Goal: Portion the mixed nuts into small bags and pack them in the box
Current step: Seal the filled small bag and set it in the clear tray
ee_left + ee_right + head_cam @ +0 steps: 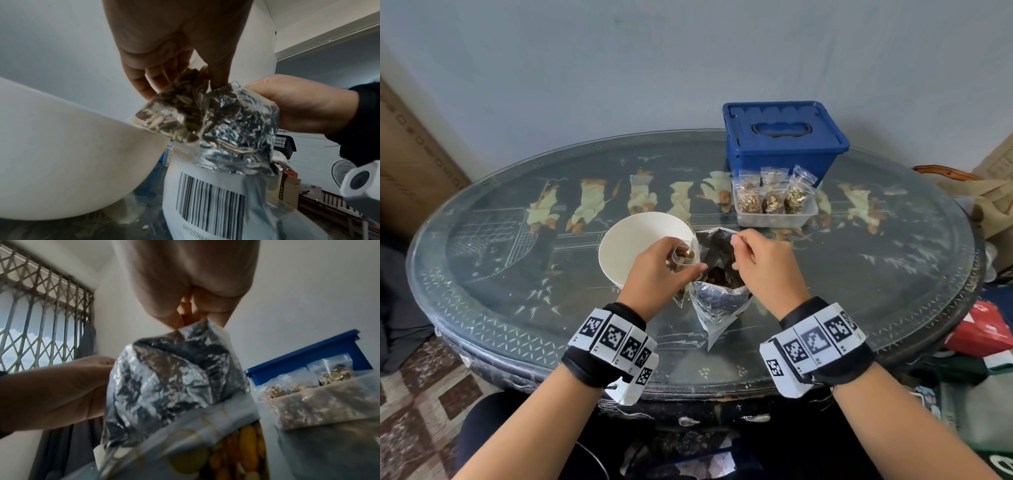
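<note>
Now, from the head view, the left hand (662,265) pinches a small clear plastic bag of mixed nuts (683,257) over the rim of the white round bowl (619,246), while the right hand (760,260) has its fingers curled on the far edge of the tall silver foil nut pouch (717,274) standing on the glass-topped counter (517,274). Behind sit a clear plastic tub (774,216) of filled bags and the closed blue plastic box (784,137). Left wrist view: the fingertips (144,91) grip the little bag's top; it looks light, soft and slippery, best held near its mouth. Right wrist view: the grip nips the crinkly foil edge, which should buckle easily, so support it high.
</note>
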